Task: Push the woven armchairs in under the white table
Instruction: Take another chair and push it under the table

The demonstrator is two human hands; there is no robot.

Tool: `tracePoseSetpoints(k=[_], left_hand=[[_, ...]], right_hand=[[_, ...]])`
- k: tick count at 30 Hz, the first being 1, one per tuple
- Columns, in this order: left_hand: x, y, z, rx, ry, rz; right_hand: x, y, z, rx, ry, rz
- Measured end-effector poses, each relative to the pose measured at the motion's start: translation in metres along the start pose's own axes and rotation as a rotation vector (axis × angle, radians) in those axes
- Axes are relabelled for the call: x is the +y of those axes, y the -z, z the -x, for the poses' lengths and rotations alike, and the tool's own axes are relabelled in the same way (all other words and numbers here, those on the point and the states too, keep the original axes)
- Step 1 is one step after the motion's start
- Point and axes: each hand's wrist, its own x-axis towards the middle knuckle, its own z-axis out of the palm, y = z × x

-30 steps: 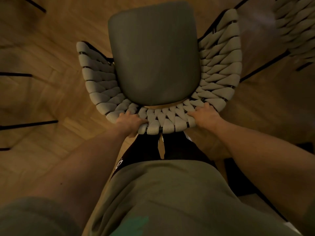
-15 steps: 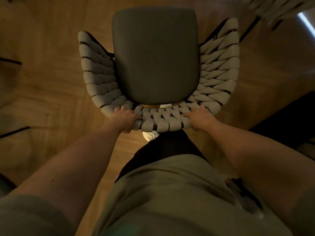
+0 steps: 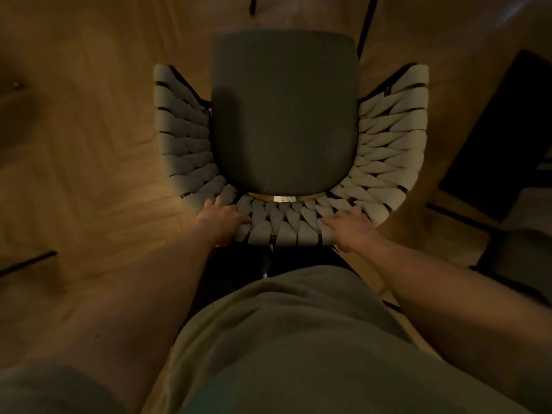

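I look straight down on a woven armchair [image 3: 388, 138] with pale woven straps round its back and arms and a dark grey seat cushion [image 3: 283, 115]. My left hand [image 3: 219, 218] grips the top of the backrest left of centre, fingers curled over the weave. My right hand [image 3: 351, 227] grips the backrest right of centre in the same way. The chair stands on a wooden floor just ahead of my legs. The white table's top is not in view.
Thin black legs [image 3: 366, 22] stand on the floor beyond the chair at the top edge. Another dark chair seat [image 3: 519, 258] sits at the right, with a dark shape [image 3: 501, 138] above it. Black bars [image 3: 27, 262] lie at the left on the wooden floor [image 3: 89, 130].
The chair has turned a little and slid forward over the floor. The second woven chair at the top right has left the view. Both hands keep their grip on the backrest.
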Motion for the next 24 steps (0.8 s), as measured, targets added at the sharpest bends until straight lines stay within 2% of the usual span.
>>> tracePoseSetpoints(k=[12,18,24], left_hand=[[-0.095,0.049,-0.026,0.023,-0.230,-0.395],[-0.113,0.091,-0.043,-0.006,-0.330,-0.567],[-0.118,0.132,-0.066,-0.019,-0.367,-0.731]], right_hand=[[-0.088,-0.002,-0.012,0.014,-0.218,-0.403],[-0.115,0.011,-0.001,0.034,-0.314,-0.669],[-0.134,0.025,-0.001,0.044,-0.391,-0.799]])
